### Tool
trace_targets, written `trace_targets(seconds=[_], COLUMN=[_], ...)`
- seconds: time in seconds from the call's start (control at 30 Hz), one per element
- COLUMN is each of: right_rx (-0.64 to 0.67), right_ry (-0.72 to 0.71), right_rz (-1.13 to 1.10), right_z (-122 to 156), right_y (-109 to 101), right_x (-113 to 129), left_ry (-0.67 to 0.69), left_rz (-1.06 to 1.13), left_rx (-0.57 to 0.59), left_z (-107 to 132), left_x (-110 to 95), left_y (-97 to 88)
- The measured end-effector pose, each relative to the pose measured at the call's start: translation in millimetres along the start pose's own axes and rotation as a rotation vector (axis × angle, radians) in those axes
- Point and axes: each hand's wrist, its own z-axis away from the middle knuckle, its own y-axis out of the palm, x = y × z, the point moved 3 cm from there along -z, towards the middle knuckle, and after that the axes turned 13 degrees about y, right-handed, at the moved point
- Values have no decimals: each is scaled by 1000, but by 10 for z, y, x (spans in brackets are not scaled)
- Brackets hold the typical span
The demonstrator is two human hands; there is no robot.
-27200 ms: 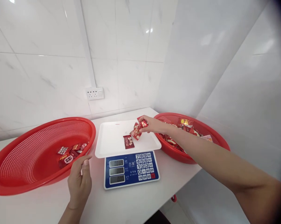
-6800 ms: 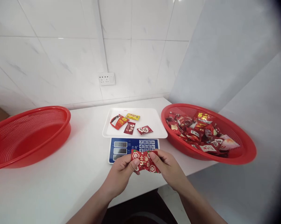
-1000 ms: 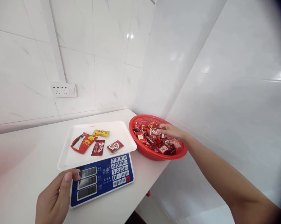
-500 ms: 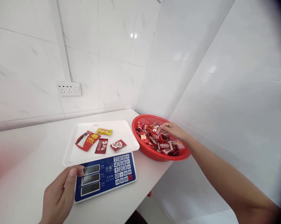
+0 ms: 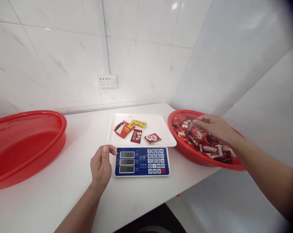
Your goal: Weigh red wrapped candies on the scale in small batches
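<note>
My left hand point(image 5: 102, 166), curled closed with nothing visible in it, rests at the upper left corner of a blue-and-white digital scale point(image 5: 142, 161). On the scale's white tray point(image 5: 158, 124) lie a red packet point(image 5: 124, 129), a small yellow packet point(image 5: 138, 123) and two dark red candy packets, one in the middle point(image 5: 136, 136) and one at the right point(image 5: 152, 138). My right hand point(image 5: 209, 126) is over a red basket point(image 5: 180, 155) heaped with wrapped candies. Its fingers pinch the edge of a dark red candy packet point(image 5: 186, 123); the fingertips are partly blurred.
Another red basket point(image 5: 27, 149), with a mesh side, stands on the white table point(image 5: 83, 132) at the left. A tiled wall with a power socket point(image 5: 108, 81) rises behind. The full basket sits by the table's right edge, close to a pale side wall.
The view has swung left, bringing the left-hand basket into sight. My right hand remains at the candy basket, and my left hand stays beside the scale. The packets on the tray look unchanged.
</note>
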Motion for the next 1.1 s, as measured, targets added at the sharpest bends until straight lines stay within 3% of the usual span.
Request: trace_targets(seconds=[0.27, 0.47, 0.57, 0.83, 1.1], right_rx=[185, 319, 319, 329, 385], right_ry=[-116, -170, -173, -345, -440], right_rz=[18, -46, -27, 440, 541], right_z=[169, 168, 150, 368, 403], right_y=[552, 805, 849, 916, 1038], right_x=[492, 723, 728, 652, 643], left_ry=[37, 29, 24, 29, 32], left_rz=[41, 37, 24, 26, 29], left_rx=[7, -4, 1, 7, 2], left_z=[0, -15, -22, -14, -21], left_x=[11, 28, 25, 8, 10], left_y=[21, 19, 23, 14, 24])
